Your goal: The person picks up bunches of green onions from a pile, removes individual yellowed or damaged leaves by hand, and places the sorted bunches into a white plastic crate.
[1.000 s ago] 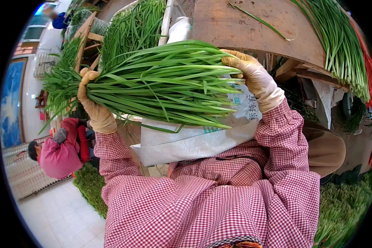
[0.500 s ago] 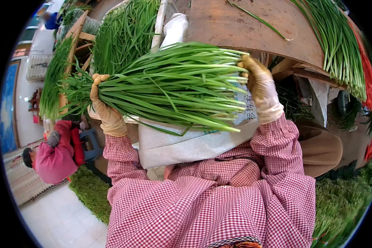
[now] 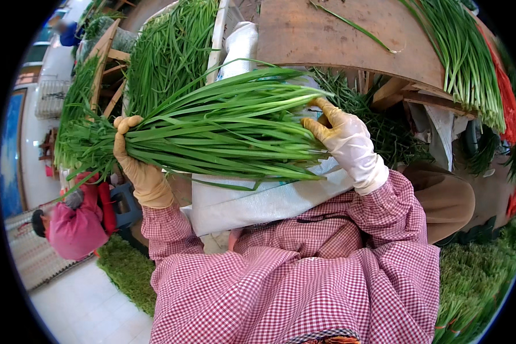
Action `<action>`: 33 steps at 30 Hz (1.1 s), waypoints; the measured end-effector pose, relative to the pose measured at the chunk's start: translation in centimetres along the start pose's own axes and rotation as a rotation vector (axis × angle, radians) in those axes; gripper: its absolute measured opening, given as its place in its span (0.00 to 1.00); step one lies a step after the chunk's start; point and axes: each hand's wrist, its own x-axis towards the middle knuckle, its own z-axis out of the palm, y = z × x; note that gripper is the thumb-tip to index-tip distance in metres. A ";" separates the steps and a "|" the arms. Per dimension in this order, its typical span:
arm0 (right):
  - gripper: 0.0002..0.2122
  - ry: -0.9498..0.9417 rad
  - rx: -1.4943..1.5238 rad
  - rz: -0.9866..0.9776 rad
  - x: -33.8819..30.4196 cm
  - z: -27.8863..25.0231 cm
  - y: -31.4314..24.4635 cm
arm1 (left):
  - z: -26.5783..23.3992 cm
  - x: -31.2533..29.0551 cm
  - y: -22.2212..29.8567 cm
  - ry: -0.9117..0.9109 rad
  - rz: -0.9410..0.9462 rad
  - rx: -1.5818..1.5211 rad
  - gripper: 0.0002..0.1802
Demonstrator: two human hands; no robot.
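A thick bunch of garlic chives (image 3: 223, 126) is held level across my lap, its leafy tips to the left and pale stem ends to the right. My gloved left hand (image 3: 136, 163) is closed around the bunch near the tips, thumb and a finger meeting on top. At the stem ends, my gloved right hand (image 3: 345, 140) has its thumb and fingers bent onto a few stalks. Some of its fingertips are hidden behind the chives. Below the bunch, a white woven sack (image 3: 258, 200) covers my lap.
Ahead stands a wooden table (image 3: 350, 40) with one loose stalk on it. More chives (image 3: 470, 74) lie at its right end, beside red string (image 3: 501, 86). A white crate (image 3: 172, 51) of chives is at the far left. A person in pink (image 3: 77, 226) sits to the left.
The bunch has shifted slightly left with my left hand. My right hand has turned and moved a little lower, from flat against the stem ends to fingers bent over them.
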 end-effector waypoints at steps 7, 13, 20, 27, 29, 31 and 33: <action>0.22 -0.164 0.146 -0.081 0.3 0.7 -0.5 | 4.2 0.4 0.8 -0.053 -0.127 -0.097 0.18; 0.10 0.112 0.059 -0.114 2.7 1.5 2.3 | 2.5 1.7 -0.3 0.057 -0.145 0.041 0.14; 0.08 0.089 0.548 0.026 1.6 -0.6 6.1 | -0.8 1.8 -0.4 0.102 -0.158 0.071 0.11; 0.08 0.317 0.160 -0.227 -0.9 -2.0 1.0 | -2.1 1.3 -0.3 0.141 -0.021 0.399 0.10; 0.07 0.139 0.150 -0.198 -1.6 -1.7 0.7 | -2.2 1.1 -0.3 0.141 -0.039 0.330 0.11; 0.09 -0.008 0.003 -0.175 -1.3 -1.2 -0.3 | -1.6 1.1 -0.4 0.129 -0.054 0.278 0.11; 0.11 -0.018 -0.130 -0.209 0.2 0.4 -1.0 | -1.1 0.8 -0.2 0.161 -0.046 0.272 0.11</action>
